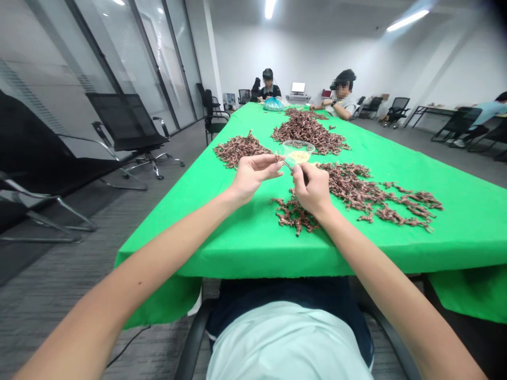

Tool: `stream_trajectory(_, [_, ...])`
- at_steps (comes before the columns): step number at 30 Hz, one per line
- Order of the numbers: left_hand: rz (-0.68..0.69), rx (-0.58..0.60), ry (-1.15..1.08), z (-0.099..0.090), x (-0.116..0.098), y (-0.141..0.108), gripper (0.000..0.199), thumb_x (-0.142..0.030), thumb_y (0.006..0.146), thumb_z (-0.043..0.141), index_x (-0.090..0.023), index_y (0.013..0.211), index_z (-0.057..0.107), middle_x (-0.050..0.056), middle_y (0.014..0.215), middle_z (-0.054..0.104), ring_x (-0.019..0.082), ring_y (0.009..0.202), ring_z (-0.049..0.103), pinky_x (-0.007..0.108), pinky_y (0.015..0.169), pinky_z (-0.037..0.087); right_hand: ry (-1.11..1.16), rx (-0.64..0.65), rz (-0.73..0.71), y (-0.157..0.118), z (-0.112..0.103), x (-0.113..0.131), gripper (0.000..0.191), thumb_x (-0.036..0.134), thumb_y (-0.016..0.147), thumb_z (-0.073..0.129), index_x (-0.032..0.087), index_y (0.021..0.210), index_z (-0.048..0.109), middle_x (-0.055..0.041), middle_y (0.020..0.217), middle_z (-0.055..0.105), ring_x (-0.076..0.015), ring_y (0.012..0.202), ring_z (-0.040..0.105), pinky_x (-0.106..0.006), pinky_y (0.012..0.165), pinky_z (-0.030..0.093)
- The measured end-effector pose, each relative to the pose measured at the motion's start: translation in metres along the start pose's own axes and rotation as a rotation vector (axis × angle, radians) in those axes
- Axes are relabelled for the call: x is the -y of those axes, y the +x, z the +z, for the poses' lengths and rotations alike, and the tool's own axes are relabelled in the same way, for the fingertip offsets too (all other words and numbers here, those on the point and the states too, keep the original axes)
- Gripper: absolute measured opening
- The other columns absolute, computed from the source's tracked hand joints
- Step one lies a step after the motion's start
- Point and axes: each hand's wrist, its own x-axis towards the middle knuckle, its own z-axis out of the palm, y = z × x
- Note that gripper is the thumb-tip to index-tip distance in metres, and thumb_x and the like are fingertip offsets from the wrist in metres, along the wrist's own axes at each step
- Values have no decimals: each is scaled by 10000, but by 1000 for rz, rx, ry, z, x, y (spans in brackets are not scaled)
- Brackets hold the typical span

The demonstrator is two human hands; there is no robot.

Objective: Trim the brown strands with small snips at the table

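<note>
small brown piece (pixel 279 157) held above a green cloth (pixel 190 227)
left hand (pixel 252 177) pinches it between thumb and fingers; beside it a thin tool (pixel 288 165) sits in the closed right hand (pixel 312 186), a clear bowl (pixel 299 145) just behind; a brown heap (pixel 350 186) lies farther right.

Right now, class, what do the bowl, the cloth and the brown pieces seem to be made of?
Bowl: probably clear, smooth plastic; its side is see-through. Cloth: seemingly matte fabric; it hangs over the edge. Brown pieces: perhaps dried organic matter, rough; they look knobbly, but which kind is unclear.
</note>
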Motion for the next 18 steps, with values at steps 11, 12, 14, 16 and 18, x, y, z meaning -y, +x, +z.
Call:
stream_trajectory(11, [20, 61, -3, -1, -3, -2, 414, -460, 696, 900, -195, 1004, 820, 107, 1141, 781, 277, 1093, 724, 409, 936, 610, -12, -47, -79, 0, 0, 2, 379, 398, 1023, 426, 212, 708, 524, 9, 599, 512, -121, 545, 434, -298, 595, 317])
stream_trajectory(12, [21, 59, -3, -1, -2, -2, 405, -457, 696, 901, -200, 998, 821, 104, 1139, 782, 279, 1104, 721, 411, 945, 605, -15, -41, -76, 0, 0, 2, 381, 400, 1023, 423, 212, 707, 523, 8, 600, 515, -122, 547, 437, -299, 597, 319])
stream_trajectory(14, [17, 48, 0, -1, -2, -2, 386, -453, 686, 907, -213, 977, 823, 95, 1135, 784, 282, 1134, 711, 418, 967, 595, -25, -24, -65, 0, -1, 3, 389, 407, 1025, 413, 216, 703, 519, 3, 605, 522, -126, 553, 442, -302, 605, 325])
stream_trajectory(16, [10, 37, 6, 0, -2, -2, 375, -451, 676, 913, -224, 961, 824, 88, 1134, 784, 286, 1156, 703, 430, 991, 583, -37, -7, -47, 0, -2, 4, 403, 420, 1028, 398, 220, 698, 515, -3, 609, 529, -131, 559, 448, -304, 611, 332])
stream_trajectory(18, [11, 31, 12, 1, -2, -2, 371, -448, 671, 915, -226, 955, 824, 85, 1138, 784, 289, 1165, 700, 442, 1011, 571, -48, 2, -37, 0, -3, 5, 418, 435, 1029, 385, 222, 690, 509, -6, 606, 530, -135, 560, 453, -306, 613, 335])
